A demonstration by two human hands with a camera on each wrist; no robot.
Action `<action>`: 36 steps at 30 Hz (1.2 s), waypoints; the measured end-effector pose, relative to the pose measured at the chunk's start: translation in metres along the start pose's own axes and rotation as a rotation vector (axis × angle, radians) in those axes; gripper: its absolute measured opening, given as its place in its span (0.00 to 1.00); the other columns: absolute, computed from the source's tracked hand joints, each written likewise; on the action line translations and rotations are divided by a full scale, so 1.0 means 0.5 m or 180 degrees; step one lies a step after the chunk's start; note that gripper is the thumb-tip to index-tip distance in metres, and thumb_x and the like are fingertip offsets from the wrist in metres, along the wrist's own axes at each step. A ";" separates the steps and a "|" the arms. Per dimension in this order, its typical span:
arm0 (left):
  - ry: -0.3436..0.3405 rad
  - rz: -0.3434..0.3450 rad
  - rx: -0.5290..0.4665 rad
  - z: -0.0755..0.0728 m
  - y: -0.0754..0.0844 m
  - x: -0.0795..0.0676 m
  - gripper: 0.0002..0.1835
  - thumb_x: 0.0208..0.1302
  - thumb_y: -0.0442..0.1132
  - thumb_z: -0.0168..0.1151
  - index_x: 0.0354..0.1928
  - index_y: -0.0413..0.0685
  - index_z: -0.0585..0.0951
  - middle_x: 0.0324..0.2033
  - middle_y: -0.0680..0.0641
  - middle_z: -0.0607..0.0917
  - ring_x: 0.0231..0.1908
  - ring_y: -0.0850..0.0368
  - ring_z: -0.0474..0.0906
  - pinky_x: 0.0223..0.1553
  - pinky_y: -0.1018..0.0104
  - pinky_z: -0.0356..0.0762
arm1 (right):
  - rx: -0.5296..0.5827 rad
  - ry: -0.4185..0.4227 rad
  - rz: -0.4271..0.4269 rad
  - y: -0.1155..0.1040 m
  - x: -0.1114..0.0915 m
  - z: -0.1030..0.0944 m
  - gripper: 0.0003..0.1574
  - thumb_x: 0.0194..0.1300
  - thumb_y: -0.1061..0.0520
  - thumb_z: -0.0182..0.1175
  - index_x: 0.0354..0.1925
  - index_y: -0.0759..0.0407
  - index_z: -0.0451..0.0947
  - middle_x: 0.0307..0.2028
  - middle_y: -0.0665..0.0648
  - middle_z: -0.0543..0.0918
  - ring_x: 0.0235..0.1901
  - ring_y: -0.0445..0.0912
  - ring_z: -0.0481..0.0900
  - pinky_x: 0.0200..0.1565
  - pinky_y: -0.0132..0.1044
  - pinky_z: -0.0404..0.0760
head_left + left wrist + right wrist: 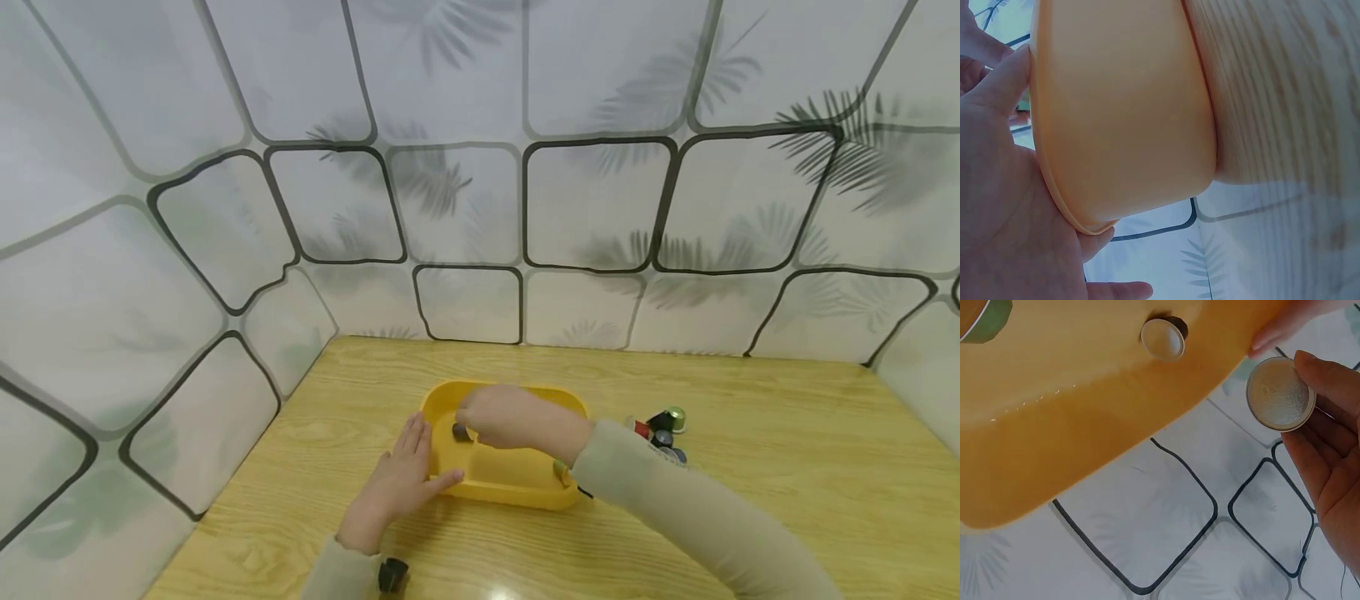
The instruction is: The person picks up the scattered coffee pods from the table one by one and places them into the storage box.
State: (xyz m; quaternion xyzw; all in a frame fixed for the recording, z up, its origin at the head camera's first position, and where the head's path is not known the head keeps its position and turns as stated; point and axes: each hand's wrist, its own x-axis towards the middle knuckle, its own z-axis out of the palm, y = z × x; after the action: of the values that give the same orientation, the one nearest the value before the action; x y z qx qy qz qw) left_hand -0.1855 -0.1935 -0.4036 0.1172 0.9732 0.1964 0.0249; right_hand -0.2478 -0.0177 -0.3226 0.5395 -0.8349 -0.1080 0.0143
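A yellow plastic tray (510,497) stands on the wooden table. My left hand (401,479) rests against its near left corner, fingers straight along the left side and thumb on the front rim; the left wrist view shows the tray's outer wall (1122,119) beside the palm. Over the tray, my right hand (510,417) pinches a coffee capsule (1280,394) between thumb and fingers, silvery lid showing. That capsule is hidden by the hand in the head view. Inside the tray, a dark capsule (461,432) lies at the left and a green capsule (560,469) at the right.
Several coffee capsules (663,438), among them red, green and dark ones, lie grouped right of the tray, partly behind the right sleeve. A black capsule (393,575) sits beside the left sleeve. Patterned cloth walls (592,308) border the table (787,433) at the back and sides.
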 end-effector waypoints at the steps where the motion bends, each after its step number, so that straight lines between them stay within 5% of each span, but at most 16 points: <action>1: 0.0007 0.0011 -0.0016 0.000 0.001 0.000 0.49 0.58 0.64 0.47 0.65 0.29 0.47 0.65 0.34 0.43 0.65 0.43 0.38 0.51 0.35 0.52 | -0.0039 -0.0001 -0.0039 -0.004 0.005 0.004 0.11 0.56 0.59 0.61 0.40 0.55 0.79 0.37 0.49 0.80 0.37 0.41 0.77 0.38 0.29 0.74; 11: -0.0011 -0.0002 0.0003 0.003 0.003 0.003 0.49 0.57 0.64 0.48 0.64 0.29 0.48 0.66 0.35 0.43 0.65 0.45 0.38 0.52 0.36 0.53 | -0.0459 -0.0325 -0.0208 -0.036 0.033 0.052 0.10 0.57 0.60 0.60 0.39 0.50 0.79 0.33 0.45 0.79 0.30 0.38 0.75 0.35 0.28 0.75; 18: -0.0021 -0.0036 0.0056 0.003 -0.002 0.007 0.51 0.56 0.66 0.46 0.65 0.30 0.48 0.66 0.36 0.43 0.65 0.45 0.38 0.52 0.36 0.52 | -0.0549 -0.0268 -0.0315 -0.045 0.043 0.069 0.08 0.57 0.57 0.60 0.37 0.48 0.80 0.33 0.45 0.79 0.31 0.38 0.75 0.36 0.29 0.75; 36: -0.0093 -0.0073 -0.0023 -0.001 0.000 0.003 0.51 0.56 0.68 0.44 0.65 0.30 0.48 0.66 0.37 0.43 0.65 0.46 0.37 0.52 0.36 0.51 | 0.0169 -0.0431 -0.0389 -0.033 0.089 0.082 0.02 0.54 0.56 0.63 0.28 0.53 0.80 0.21 0.44 0.75 0.21 0.38 0.67 0.28 0.27 0.70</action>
State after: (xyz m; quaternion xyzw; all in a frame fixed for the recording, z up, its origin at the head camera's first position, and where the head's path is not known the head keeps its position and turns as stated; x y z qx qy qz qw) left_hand -0.1871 -0.1935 -0.4030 0.1088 0.9733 0.1979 0.0419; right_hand -0.2574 -0.0577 -0.3699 0.5811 -0.8020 -0.1228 -0.0631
